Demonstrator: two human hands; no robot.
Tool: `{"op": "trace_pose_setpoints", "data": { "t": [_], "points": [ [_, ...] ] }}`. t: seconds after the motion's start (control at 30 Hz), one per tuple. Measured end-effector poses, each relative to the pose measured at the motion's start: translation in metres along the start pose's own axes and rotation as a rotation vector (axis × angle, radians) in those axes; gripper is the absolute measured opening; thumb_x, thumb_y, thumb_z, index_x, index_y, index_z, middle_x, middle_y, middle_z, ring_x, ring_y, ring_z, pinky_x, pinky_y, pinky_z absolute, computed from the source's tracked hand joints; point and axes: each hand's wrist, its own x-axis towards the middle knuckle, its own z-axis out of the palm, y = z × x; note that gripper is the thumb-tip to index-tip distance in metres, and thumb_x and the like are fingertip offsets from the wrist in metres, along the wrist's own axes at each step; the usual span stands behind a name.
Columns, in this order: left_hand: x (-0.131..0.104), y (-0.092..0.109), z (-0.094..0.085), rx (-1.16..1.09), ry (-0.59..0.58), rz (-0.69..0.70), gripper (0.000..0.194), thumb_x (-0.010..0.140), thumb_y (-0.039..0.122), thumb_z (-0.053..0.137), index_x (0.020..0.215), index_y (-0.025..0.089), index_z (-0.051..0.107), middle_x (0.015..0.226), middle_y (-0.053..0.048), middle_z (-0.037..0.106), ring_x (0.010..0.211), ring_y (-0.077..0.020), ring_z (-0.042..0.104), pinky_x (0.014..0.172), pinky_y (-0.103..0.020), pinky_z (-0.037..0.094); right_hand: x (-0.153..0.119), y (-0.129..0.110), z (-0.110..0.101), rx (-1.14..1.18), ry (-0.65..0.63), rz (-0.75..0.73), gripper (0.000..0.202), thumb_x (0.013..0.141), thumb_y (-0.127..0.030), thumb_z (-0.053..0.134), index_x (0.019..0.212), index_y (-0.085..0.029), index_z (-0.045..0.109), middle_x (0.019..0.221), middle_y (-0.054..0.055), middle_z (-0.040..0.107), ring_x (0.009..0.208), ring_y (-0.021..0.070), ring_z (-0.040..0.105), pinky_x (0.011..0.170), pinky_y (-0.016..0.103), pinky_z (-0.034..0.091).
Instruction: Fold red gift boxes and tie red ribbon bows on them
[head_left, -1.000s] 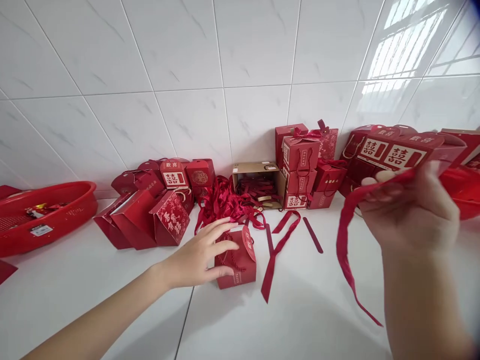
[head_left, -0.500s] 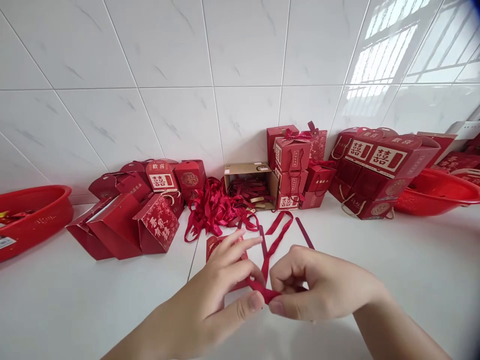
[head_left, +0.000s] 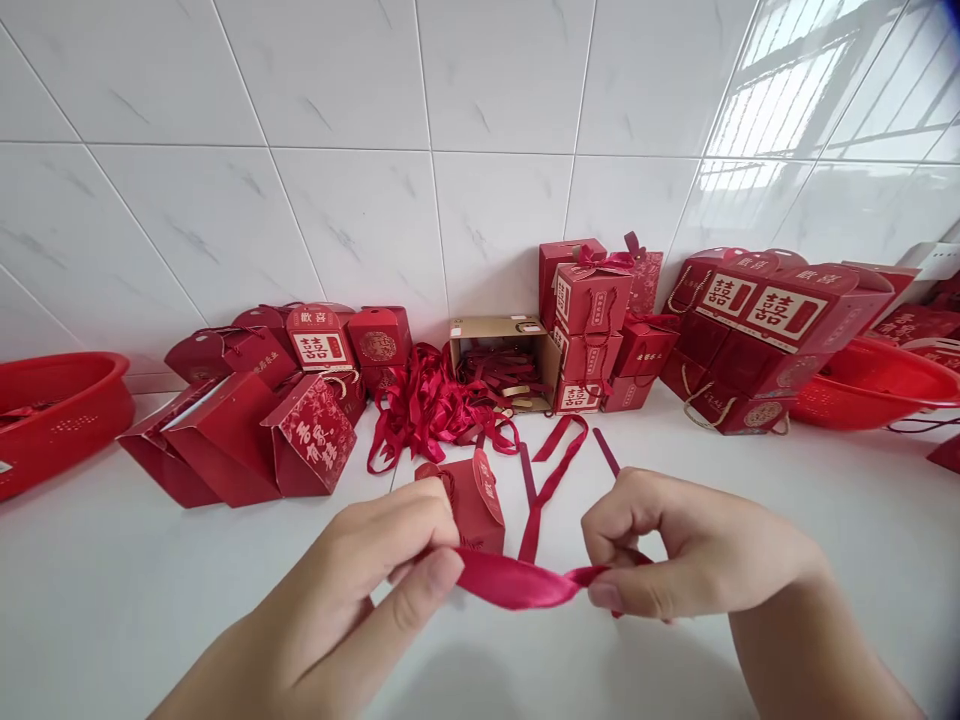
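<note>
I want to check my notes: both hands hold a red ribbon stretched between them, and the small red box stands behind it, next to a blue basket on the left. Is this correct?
Not quite. The basket on the left is red, not blue, as the head view shows. The rest holds: the left hand and right hand stretch the red ribbon between them, and the small red box stands behind it.
</note>
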Motion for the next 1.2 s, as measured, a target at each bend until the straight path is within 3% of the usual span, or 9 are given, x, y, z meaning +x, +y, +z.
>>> {"op": "trace_pose_setpoints", "data": {
  "t": [0.1,0.23,0.33,0.43,0.6,0.7,0.8,0.93,1.2],
  "points": [
    [0.001,0.000,-0.003,-0.052,-0.060,0.041,0.017,0.095,0.023,0.046,0.080,0.024,0.055,0.068,0.000,0.058,0.060,-0.0132,0.056,0.054,-0.024,0.049,0.000,0.002,0.000,-0.015,0.004,0.003,0.025,0.084,-0.028,0.061,0.064,-0.015,0.055,0.052,-0.005,0.050,0.043,0.0045,0.042,0.042,0.016,0.033],
    [0.000,-0.002,-0.007,0.043,0.087,0.221,0.020,0.089,0.019,0.059,0.101,0.034,0.064,0.076,0.001,0.066,0.064,-0.0143,0.062,0.053,-0.025,0.052,-0.005,0.007,-0.006,-0.145,-0.057,-0.062,0.026,0.084,-0.032,0.065,0.066,-0.014,0.061,0.055,-0.002,0.056,0.048,0.0070,0.048,0.047,0.018,0.039],
    [-0.003,-0.002,-0.006,0.158,0.195,0.352,0.030,0.086,0.028,0.066,0.113,0.042,0.065,0.077,0.001,0.068,0.065,-0.0179,0.063,0.053,-0.030,0.055,-0.004,0.007,-0.008,-0.246,-0.098,-0.179,0.030,0.079,-0.035,0.073,0.102,-0.015,0.071,0.096,0.009,0.072,0.084,0.0178,0.065,0.079,0.028,0.051],
    [-0.002,0.000,0.005,0.125,0.232,0.289,0.019,0.081,0.029,0.071,0.096,0.041,0.068,0.069,0.004,0.068,0.059,-0.0174,0.064,0.054,-0.031,0.056,0.014,0.010,0.003,-0.078,-0.040,-0.233,0.056,0.080,-0.042,0.073,0.129,-0.020,0.059,0.130,0.012,0.061,0.120,0.0230,0.055,0.105,0.036,0.041],
    [0.004,0.004,0.014,0.076,0.211,0.273,0.010,0.083,0.027,0.070,0.087,0.034,0.065,0.066,0.005,0.066,0.055,-0.0130,0.062,0.048,-0.024,0.052,0.056,0.030,0.032,0.565,-0.326,-0.202,0.040,0.082,-0.054,0.066,0.081,-0.014,0.061,0.067,0.000,0.063,0.069,0.0126,0.066,0.074,0.026,0.052],
    [0.005,0.003,0.005,0.200,0.159,0.333,0.012,0.084,0.027,0.070,0.092,0.034,0.067,0.076,0.004,0.068,0.068,-0.0140,0.065,0.062,-0.026,0.054,0.058,0.034,0.030,0.642,-0.261,-0.167,0.038,0.080,-0.047,0.072,0.069,-0.016,0.054,0.047,-0.007,0.050,0.043,0.0069,0.052,0.052,0.019,0.045],
    [0.006,-0.003,-0.006,0.333,0.122,0.131,0.010,0.085,0.034,0.069,0.093,0.029,0.065,0.087,0.001,0.068,0.076,-0.0162,0.064,0.070,-0.029,0.052,0.043,0.027,0.014,0.512,0.006,-0.189,0.036,0.079,-0.045,0.073,0.069,-0.015,0.057,0.053,-0.005,0.052,0.045,0.0059,0.046,0.048,0.019,0.038],
    [0.012,-0.017,-0.003,0.476,-0.022,-0.332,0.032,0.086,0.054,0.057,0.076,0.024,0.060,0.076,0.000,0.064,0.061,-0.0174,0.059,0.051,-0.028,0.043,0.029,0.021,-0.006,0.281,0.337,-0.227,0.038,0.084,-0.047,0.068,0.067,-0.016,0.055,0.059,-0.005,0.037,0.053,0.0068,0.031,0.049,0.021,0.026],
    [0.033,-0.046,0.020,0.342,-0.089,-0.512,0.019,0.087,0.040,0.055,0.080,0.023,0.058,0.078,-0.002,0.065,0.069,-0.0207,0.061,0.058,-0.030,0.044,0.041,0.029,-0.013,0.083,0.411,-0.106,0.045,0.083,-0.058,0.062,0.066,-0.017,0.052,0.059,-0.006,0.029,0.053,0.0072,0.020,0.047,0.024,0.016]
  ]
}}
